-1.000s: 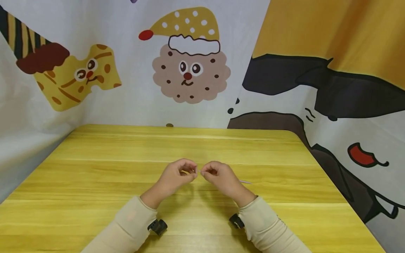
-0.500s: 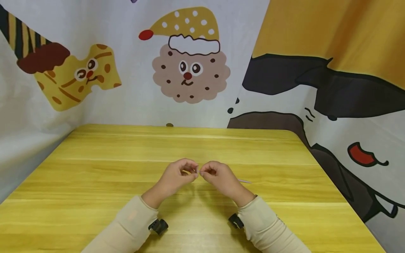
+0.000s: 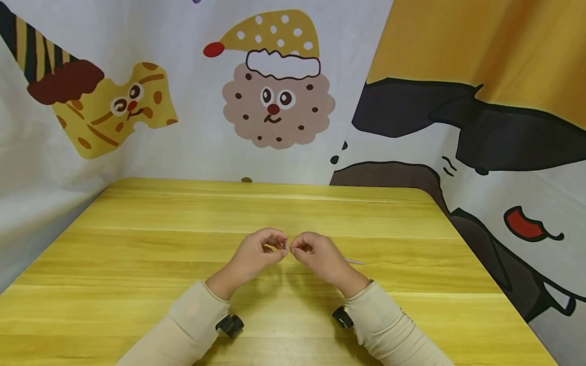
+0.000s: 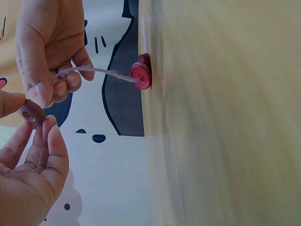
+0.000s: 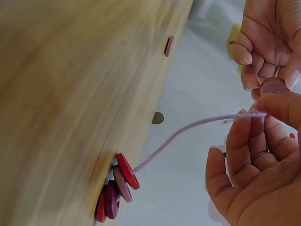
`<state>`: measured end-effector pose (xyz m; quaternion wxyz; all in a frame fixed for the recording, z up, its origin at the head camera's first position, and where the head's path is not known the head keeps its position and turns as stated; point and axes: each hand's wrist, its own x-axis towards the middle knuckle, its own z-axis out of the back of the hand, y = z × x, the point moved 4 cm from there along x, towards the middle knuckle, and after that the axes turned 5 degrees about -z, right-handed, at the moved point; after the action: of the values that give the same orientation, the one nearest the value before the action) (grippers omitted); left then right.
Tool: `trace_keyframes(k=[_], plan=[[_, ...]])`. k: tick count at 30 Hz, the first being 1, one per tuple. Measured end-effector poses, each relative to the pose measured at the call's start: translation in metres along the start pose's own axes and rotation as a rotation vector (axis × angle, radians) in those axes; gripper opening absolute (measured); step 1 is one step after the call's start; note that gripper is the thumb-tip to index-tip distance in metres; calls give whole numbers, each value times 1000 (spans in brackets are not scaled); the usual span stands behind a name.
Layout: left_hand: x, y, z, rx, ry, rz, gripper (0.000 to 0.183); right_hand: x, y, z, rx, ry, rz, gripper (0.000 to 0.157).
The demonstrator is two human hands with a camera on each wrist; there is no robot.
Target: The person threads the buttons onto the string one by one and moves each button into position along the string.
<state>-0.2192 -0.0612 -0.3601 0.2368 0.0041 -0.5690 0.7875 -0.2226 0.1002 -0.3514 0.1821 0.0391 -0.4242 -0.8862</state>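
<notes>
My left hand (image 3: pixel 254 254) pinches a brown-pink button (image 4: pixel 31 113) between thumb and fingers, holding it over the table. Right beside it, my right hand (image 3: pixel 320 258) pinches a pale purple yarn (image 5: pixel 188 126) near its end, at the button's edge. From the fingertips the yarn sags down to several threaded buttons on the table, among them a red button (image 5: pixel 128 171), a dusty pink button (image 5: pixel 122 183) and a purple button (image 5: pixel 112 199). Part of this string is hidden behind my right hand in the head view, where only the yarn's tail (image 3: pixel 354 262) shows.
A single pinkish button (image 5: pixel 169 46) lies apart on the wooden table (image 3: pixel 183 213). A cartoon-printed curtain (image 3: pixel 183 152) hangs behind the table and along its sides. Small black wrist cameras sit on both sleeves.
My hands have come slightly closer together, narrowing the gap between the fingertips at the button. My right hand and the yarn's tail have hardly moved.
</notes>
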Motion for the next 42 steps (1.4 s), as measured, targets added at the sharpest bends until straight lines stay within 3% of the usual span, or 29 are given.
trace_keyframes(k=[15,42], plan=[[0,1,-2,20,26,1,23,1,1,1,-25,-8,19,6],[1,2,-2,-4,-14,40,22,0,-5,1,38,-31,-8,9]])
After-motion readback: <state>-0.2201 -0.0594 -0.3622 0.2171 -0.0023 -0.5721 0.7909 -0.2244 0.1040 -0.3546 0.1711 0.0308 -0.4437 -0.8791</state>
